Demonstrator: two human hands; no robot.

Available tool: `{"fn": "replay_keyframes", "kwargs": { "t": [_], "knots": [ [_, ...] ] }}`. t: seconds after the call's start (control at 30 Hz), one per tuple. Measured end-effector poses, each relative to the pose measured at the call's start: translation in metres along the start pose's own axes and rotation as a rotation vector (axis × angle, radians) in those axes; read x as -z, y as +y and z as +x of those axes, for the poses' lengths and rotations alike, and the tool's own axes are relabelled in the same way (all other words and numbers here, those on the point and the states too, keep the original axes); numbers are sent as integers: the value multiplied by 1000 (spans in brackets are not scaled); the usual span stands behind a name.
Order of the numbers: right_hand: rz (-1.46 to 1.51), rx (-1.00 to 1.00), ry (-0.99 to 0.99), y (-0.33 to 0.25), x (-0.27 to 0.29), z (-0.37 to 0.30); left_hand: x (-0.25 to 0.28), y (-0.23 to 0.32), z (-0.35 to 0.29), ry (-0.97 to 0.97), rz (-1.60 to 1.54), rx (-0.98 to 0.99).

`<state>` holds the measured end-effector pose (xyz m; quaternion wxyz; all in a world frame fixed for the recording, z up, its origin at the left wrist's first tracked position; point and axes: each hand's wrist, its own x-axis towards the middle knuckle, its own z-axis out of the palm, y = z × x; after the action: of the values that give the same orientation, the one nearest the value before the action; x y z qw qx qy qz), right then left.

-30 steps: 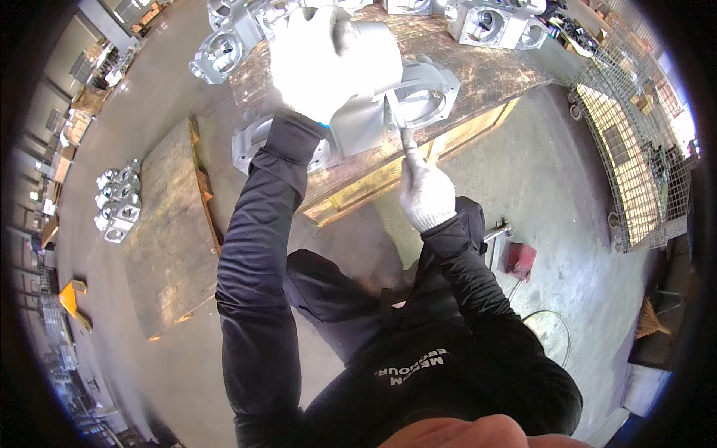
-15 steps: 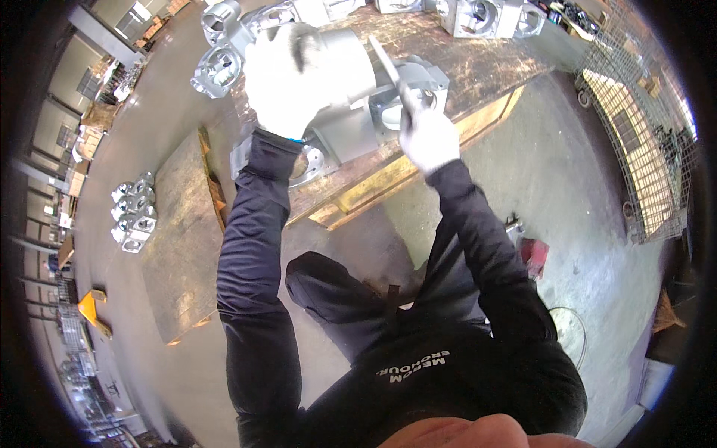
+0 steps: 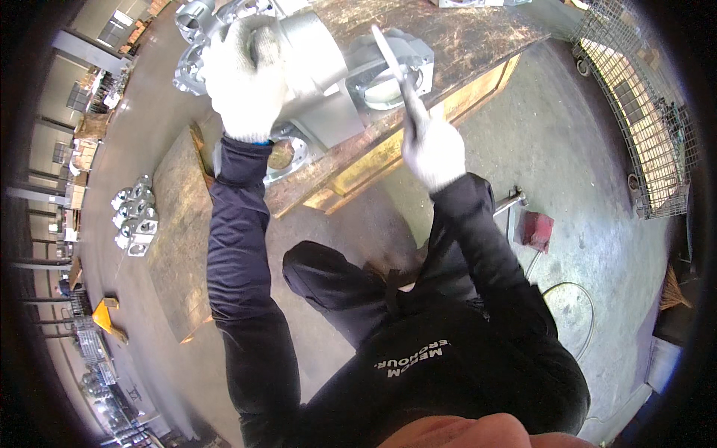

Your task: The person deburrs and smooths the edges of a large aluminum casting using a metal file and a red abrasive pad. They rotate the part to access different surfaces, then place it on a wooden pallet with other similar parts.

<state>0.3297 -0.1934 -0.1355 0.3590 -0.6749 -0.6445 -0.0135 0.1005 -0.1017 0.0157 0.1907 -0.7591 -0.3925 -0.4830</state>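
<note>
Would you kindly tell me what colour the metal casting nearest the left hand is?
The metal casting is silver-grey, showing best in the head view.

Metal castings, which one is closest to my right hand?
The silvery casting at the near edge of the wooden table, just beyond your right hand; the other castings sit farther back or far off left.

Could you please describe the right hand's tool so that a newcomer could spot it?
Find the wooden table at the top. Near its front edge, the gloved right hand grips the tool. It is a slim straight bar, unlike the chunky metal castings nearby.
</note>
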Motion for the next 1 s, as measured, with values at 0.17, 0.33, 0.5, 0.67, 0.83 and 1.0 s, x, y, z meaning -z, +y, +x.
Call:
{"fn": "replay_keyframes", "kwargs": {
  "t": [0.17, 0.33, 0.5, 0.67, 0.83, 1.0],
  "knots": [
    [47, 62, 176, 8, -6, 16, -3, 0, 5, -1, -44, 3],
    [131, 11, 90, 10, -2, 7, -1, 2, 4, 19, -42, -28],
    [288, -78, 120, 17, -2, 21, -3, 3, 5, 3, -32, 9],
    [411, -230, -13, 28, -11, 23, -2, 1, 7, -9, -34, 13],
    [358, 33, 255, 39, -18, 29, -1, 1, 6, -3, 14, -43],
    [365, -81, 72, 49, -6, 20, 11, 2, 20, -113, 59, 4]
  ]
}}
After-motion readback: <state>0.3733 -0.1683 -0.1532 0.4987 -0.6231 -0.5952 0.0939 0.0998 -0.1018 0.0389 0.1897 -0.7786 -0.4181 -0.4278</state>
